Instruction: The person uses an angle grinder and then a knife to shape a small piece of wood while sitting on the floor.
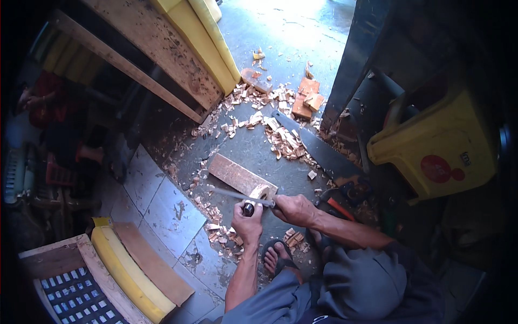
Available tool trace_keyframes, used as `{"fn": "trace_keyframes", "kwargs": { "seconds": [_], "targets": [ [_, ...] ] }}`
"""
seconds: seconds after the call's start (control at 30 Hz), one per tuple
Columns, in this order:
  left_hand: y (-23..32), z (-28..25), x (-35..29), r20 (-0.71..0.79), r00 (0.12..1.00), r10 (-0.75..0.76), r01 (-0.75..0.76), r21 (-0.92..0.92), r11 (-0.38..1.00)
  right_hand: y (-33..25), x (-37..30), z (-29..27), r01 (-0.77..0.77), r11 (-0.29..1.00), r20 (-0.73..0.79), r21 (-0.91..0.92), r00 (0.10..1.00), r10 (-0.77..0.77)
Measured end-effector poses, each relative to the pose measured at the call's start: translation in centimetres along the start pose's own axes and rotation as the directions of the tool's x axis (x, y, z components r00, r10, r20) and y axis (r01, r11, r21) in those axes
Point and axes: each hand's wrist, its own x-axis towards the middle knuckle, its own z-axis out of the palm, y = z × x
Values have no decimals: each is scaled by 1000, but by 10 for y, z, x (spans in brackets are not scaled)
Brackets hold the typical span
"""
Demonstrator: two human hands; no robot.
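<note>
My left hand [247, 222] is closed around a pale, carved piece of wood [260, 190] with a rounded top. A short, dark, shiny cylinder [248, 208] pokes out at the same fist; I cannot make out what it belongs to. In my right hand [294, 209] is the grip end of a long, thin metal tool [237, 195], which looks like a file. Its blade points left and crosses the wood just above my left fingers. The handle is hidden in my fist. Beneath the work, a flat wooden board [232, 173] lies on the dark floor.
Wood chips [286, 141] are strewn around the board. A handsaw [315, 148] lies to the right, near an orange-handled tool [341, 209]. Orange-brown wood blocks [306, 98] sit farther off. A yellow plastic stool [431, 146] stands right; a yellow-padded frame [132, 270] lies left. Another person's hand [35, 101] shows far left.
</note>
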Motion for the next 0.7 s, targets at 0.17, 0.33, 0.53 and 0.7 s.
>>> {"fn": "trace_keyframes", "kwargs": {
  "seconds": [0.17,0.33,0.53,0.7],
  "targets": [
    [13,2,-9,7,982,188,-187,-67,980,4,3,-15,-117,992,-7,-36,993,117],
    [16,4,-12,31,980,196,-195,-5,981,14,8,-13,-220,968,61,-125,972,228],
    [1,-1,-5,42,973,228,-224,-70,972,0,3,-16,-74,992,58,-104,995,80],
    [15,0,-4,59,980,190,-190,6,982,-25,11,-30,70,997,-62,-23,996,-71]
  ]
}}
